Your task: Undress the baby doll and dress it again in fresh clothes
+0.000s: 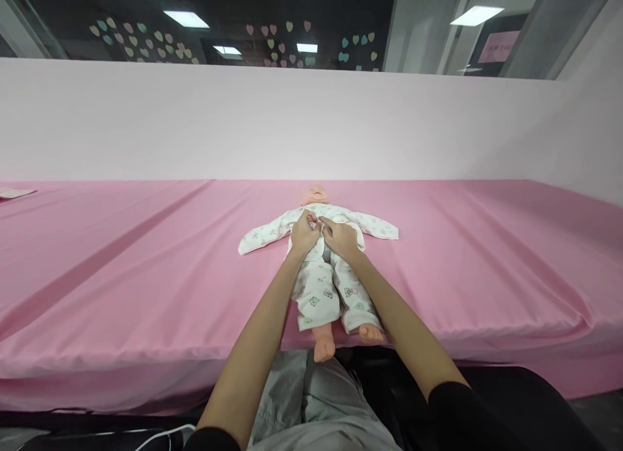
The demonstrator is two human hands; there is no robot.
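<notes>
A: Lying face up on the pink sheet (146,256): one doll (321,256), head away from the person, bare feet over the near edge. Position of the hands?

B: Both on the doll's chest, just below its chin. Left hand (304,233) on the left of the chest, right hand (342,239) on the right, the two touching or nearly so at the midline.

A: State of the left hand?

B: Fingers curled in, pinched on the front of the white printed top (374,225). Closed down on the cloth, little gap showing.

A: The right hand?

B: Also curled, forefinger pointing toward the left hand, fingertips at the same spot on the top. It looks pinched on the cloth, though the exact hold is too small to make out.

A: The doll's clothing otherwise?

B: Sleeves spread out flat to either side. Matching trousers (318,295) on the legs, which run back between the person's forearms.

A: Surroundings?

B: Sheet covers a long table, with folds across it. Pale wall panel (292,120) behind. Paper hearts (146,42) on the dark glass above. A flat paper item (14,193) at the far left edge of the sheet, well apart from the doll.
</notes>
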